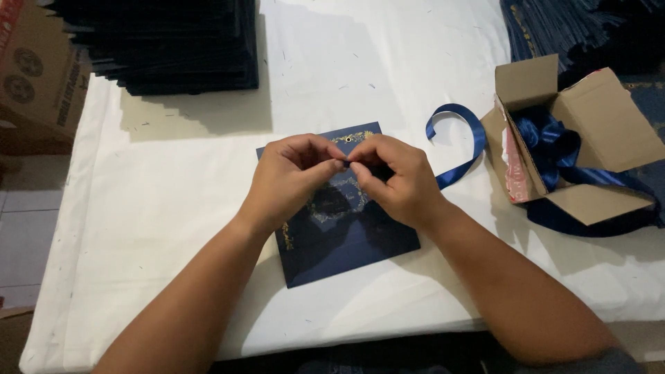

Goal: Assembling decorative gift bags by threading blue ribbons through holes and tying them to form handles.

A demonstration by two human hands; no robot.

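Ribbon (pixel 463 149) pinched by both hands (pixel 346 176) over navy card (pixel 346 239), cardboard box (pixel 582 138) beside.

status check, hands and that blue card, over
Left hand and right hand pinch dark blue satin ribbon end together. Navy gold-printed card flat beneath on white cloth. Nothing obstructing.

Both hands (pixel 346 165) pinching blue ribbon (pixel 460 142)

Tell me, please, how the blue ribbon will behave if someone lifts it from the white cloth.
The blue ribbon is probably floppy: it curls in a loose loop and trails limply out of the cardboard box. It looks thin, so likely very light. Its sheen suggests a slippery surface; both hands pinch its end tightly.
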